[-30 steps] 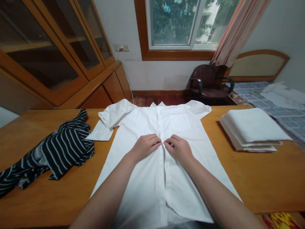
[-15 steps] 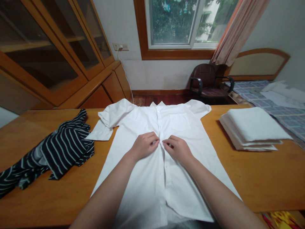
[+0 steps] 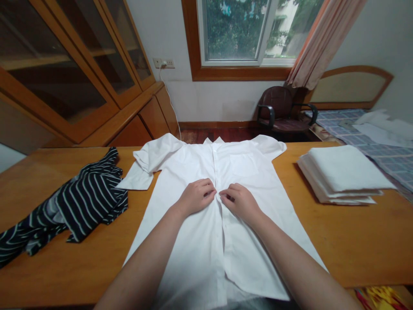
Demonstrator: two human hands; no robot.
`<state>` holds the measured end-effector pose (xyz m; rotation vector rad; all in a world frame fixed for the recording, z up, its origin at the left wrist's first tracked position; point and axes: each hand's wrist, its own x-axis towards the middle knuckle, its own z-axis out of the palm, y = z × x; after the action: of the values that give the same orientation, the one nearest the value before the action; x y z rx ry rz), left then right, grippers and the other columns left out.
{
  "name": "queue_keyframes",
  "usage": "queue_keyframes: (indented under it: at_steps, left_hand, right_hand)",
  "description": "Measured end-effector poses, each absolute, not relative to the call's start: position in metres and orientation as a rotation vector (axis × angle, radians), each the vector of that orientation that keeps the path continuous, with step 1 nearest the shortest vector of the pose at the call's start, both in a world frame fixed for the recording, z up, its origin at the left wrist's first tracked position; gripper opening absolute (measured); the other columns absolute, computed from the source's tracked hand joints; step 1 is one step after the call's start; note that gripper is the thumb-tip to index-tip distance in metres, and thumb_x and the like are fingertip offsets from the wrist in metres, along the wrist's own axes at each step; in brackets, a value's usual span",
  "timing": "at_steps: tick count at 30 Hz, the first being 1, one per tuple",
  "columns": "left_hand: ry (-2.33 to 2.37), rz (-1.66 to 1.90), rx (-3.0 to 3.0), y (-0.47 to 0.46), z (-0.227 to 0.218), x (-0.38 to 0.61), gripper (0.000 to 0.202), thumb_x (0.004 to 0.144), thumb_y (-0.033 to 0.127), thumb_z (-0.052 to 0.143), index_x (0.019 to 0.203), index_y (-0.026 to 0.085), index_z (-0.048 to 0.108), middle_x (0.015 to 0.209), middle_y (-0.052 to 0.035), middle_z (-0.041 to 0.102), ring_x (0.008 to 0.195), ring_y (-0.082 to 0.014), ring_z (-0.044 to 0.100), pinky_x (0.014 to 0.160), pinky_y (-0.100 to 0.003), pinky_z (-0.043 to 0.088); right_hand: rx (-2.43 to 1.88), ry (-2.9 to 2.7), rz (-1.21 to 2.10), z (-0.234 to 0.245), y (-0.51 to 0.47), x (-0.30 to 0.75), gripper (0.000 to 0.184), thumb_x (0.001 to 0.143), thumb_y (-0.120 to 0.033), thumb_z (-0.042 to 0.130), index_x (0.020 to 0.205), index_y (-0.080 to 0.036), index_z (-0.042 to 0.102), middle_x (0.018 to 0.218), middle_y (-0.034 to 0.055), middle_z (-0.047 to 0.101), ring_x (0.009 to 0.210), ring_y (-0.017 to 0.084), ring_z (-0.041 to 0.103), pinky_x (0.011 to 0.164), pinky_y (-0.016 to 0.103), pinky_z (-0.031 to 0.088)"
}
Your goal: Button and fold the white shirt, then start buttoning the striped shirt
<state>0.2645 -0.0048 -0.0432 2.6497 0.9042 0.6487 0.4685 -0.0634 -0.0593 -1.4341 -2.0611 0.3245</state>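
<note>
A white button-up shirt (image 3: 180, 241) lies spread front side up, its collar at the far edge of the wooden table (image 3: 355, 241). Its left-hand sleeve is folded outward. At the middle of the button placket, my left hand (image 3: 197, 197) pinches the fabric edge between thumb and fingers. Just to its right, my right hand (image 3: 241, 201) pinches the other side of the same opening. The fingertips nearly meet, and any button between them is hidden. Above the hands the front is closed; below them the two edges part slightly.
A black-and-white striped garment (image 3: 87, 198) lies crumpled on the left. On the right sits a stack of folded white cloth (image 3: 342, 172). Beyond the table are a brown armchair (image 3: 280, 107), a glass-door cabinet (image 3: 80, 86) and a bed with a plaid cover (image 3: 364, 137).
</note>
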Motion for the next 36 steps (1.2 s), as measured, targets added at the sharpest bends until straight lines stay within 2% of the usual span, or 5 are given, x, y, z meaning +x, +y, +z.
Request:
queue_keyframes:
  at_steps: [15,19,23,27,36]
  left_hand:
    - [0.937,0.640,2.585,-0.003,-0.046,0.264,0.016,0.092,0.021,0.053,0.080,0.020,0.064,0.085,-0.0020,0.064,0.081,-0.0153,0.060,0.072,-0.028,0.047]
    - [0.944,0.708,2.587,0.000,-0.049,0.264,0.017,0.094,0.021,0.052,0.086,0.021,0.068,0.090,-0.0035,0.066,0.088,-0.0178,0.060,0.082,-0.032,0.049]
    - [1.008,0.750,2.608,0.004,-0.055,0.264,0.022,0.095,0.024,0.052,0.109,0.024,0.069,0.112,-0.0058,0.069,0.109,-0.0216,0.058,0.098,-0.041,0.048]
    - [1.131,0.602,2.687,0.006,-0.063,0.261,0.035,0.097,0.034,0.050,0.129,0.027,0.061,0.142,-0.0037,0.056,0.136,-0.0243,0.044,0.115,-0.047,0.035]
    - [1.213,0.339,2.783,0.006,-0.068,0.258,0.048,0.101,0.044,0.037,0.146,0.031,0.043,0.158,-0.0001,0.035,0.149,-0.0227,0.024,0.123,-0.052,0.016]
  right_hand:
    - [-1.384,-2.052,0.433,-0.062,-0.062,0.471,0.016,0.088,-0.019,0.063,0.093,-0.022,0.079,0.065,0.0009,0.062,0.067,0.015,0.058,0.066,0.027,0.043]
    - [-1.395,-2.006,0.441,-0.059,-0.063,0.471,0.016,0.089,-0.020,0.061,0.092,-0.022,0.077,0.066,0.0011,0.060,0.069,0.016,0.057,0.069,0.029,0.045]
    - [-1.353,-2.013,0.361,-0.058,-0.064,0.471,0.023,0.089,-0.021,0.061,0.109,-0.022,0.073,0.094,0.0072,0.067,0.090,0.021,0.059,0.083,0.036,0.049]
    - [-1.364,-2.126,0.283,-0.060,-0.065,0.472,0.035,0.089,-0.028,0.064,0.124,-0.024,0.065,0.127,0.0105,0.060,0.118,0.027,0.052,0.101,0.045,0.044]
    - [-1.426,-2.372,0.228,-0.062,-0.077,0.481,0.054,0.096,-0.042,0.051,0.146,-0.022,0.046,0.151,0.0099,0.045,0.142,0.028,0.036,0.118,0.050,0.029]
